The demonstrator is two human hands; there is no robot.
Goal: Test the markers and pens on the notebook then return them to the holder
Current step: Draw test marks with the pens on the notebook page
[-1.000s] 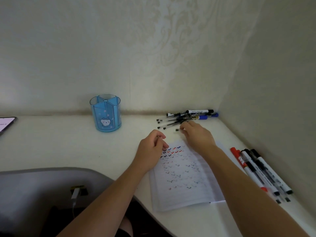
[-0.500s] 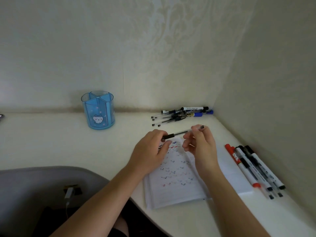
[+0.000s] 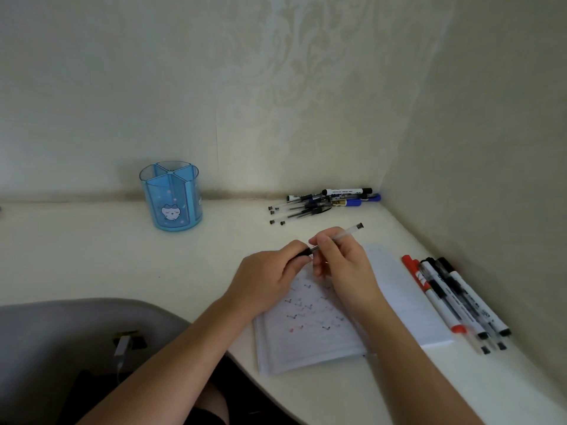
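Took one gel pen [image 3: 337, 237] from the rear pile [image 3: 306, 206] to above the notebook [image 3: 408, 302].
Clasped its dark end in the left hand [image 3: 264, 280] and its clear barrel in right hand [image 3: 346, 268] fingers [image 3: 322, 242]; judged ready for uncapping and testing, well apart from the blue holder [image 3: 171, 200].

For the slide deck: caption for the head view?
Left hand and right hand grip a pen above the marked notebook.

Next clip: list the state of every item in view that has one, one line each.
Pen: held above the notebook by both hands.
Left hand: grips the pen's black end.
Right hand: pinches the pen's clear barrel.
Notebook: open, flat, page covered in ticks.
Holder: upright, no pens seen inside.
Pen pile: lying loose, outside the holder.
Marker row: capped, lying beside the notebook.
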